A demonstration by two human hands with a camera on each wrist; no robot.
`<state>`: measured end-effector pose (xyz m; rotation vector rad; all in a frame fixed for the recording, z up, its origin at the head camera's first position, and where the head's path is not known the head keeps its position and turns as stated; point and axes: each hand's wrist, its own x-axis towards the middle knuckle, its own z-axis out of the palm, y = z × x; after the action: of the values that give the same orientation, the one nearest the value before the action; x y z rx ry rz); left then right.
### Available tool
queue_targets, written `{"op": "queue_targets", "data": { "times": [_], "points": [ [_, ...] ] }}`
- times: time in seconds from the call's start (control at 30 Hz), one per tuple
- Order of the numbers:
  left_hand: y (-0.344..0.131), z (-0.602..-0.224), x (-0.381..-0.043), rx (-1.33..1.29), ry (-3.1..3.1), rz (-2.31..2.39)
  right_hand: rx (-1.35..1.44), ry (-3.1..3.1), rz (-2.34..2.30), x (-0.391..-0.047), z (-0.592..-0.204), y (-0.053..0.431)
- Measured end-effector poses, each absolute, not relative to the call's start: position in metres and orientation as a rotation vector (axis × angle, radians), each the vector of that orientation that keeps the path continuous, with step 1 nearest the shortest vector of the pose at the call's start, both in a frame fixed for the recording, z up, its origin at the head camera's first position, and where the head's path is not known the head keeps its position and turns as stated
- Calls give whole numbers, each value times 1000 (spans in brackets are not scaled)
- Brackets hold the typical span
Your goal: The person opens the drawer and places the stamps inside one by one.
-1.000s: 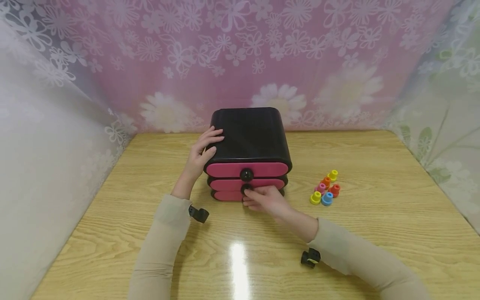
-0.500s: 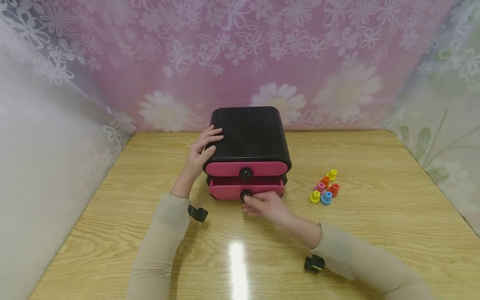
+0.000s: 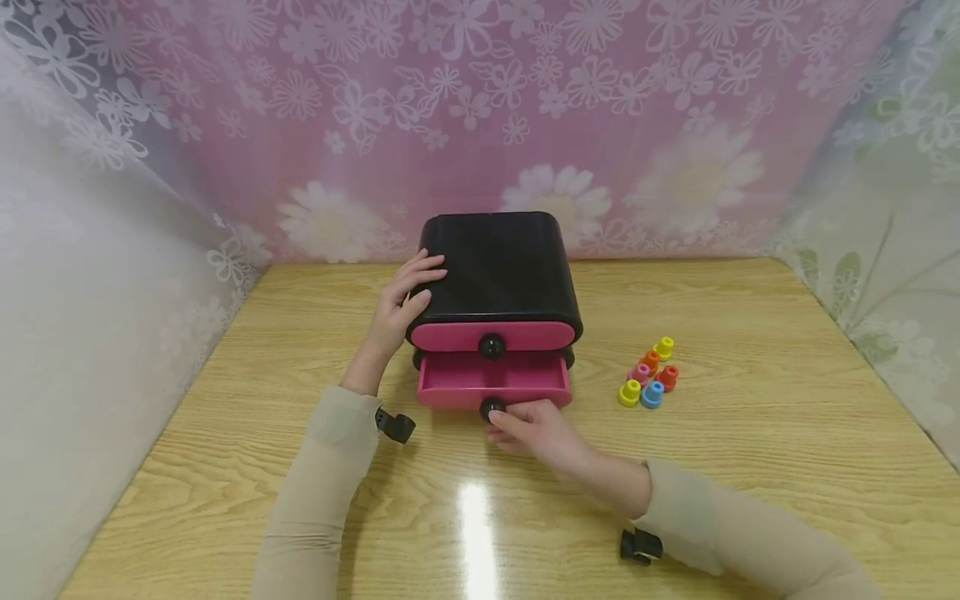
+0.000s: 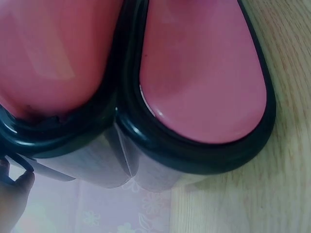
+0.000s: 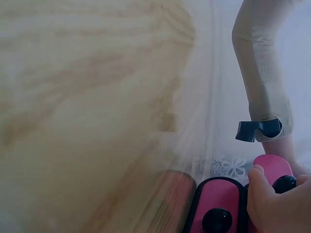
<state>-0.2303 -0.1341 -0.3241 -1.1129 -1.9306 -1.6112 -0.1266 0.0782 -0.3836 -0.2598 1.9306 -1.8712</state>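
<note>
A small black drawer cabinet [image 3: 498,258] with pink drawer fronts stands on the wooden table. My left hand [image 3: 401,304] rests on its left top edge, fingers laid over the top. In the left wrist view only a bit of that hand [image 4: 14,196] shows, beside the black casing. The middle drawer [image 3: 450,398] is pulled partway out, and its visible inside is bare pink. Its round black knob [image 3: 491,409] is pinched by my right hand [image 3: 551,437]. The top drawer [image 3: 442,337] is closed; the bottom one is hidden behind the pulled-out drawer in the head view.
To the right of the cabinet is a cluster of several small plastic pegs: yellow [image 3: 630,392], blue [image 3: 653,394], pink [image 3: 639,374], red [image 3: 667,378] and orange [image 3: 649,361]. A floral curtain [image 3: 480,125] hangs behind the table [image 3: 300,350].
The middle drawer has slid out toward me from its closed position, with my right hand moving back along with its knob. My left hand has stayed on the cabinet.
</note>
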Motion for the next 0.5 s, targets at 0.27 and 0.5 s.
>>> {"op": "queue_targets", "data": {
  "times": [0.27,0.5],
  "points": [
    [-134,-324,-231,-1125,-1911,-1604,-311,1911,-1855,-114,-384,81],
    [-133,-325,-231,-1121,-1902,-1619,-356,1882,-1838,-103,-385,83]
  ]
}}
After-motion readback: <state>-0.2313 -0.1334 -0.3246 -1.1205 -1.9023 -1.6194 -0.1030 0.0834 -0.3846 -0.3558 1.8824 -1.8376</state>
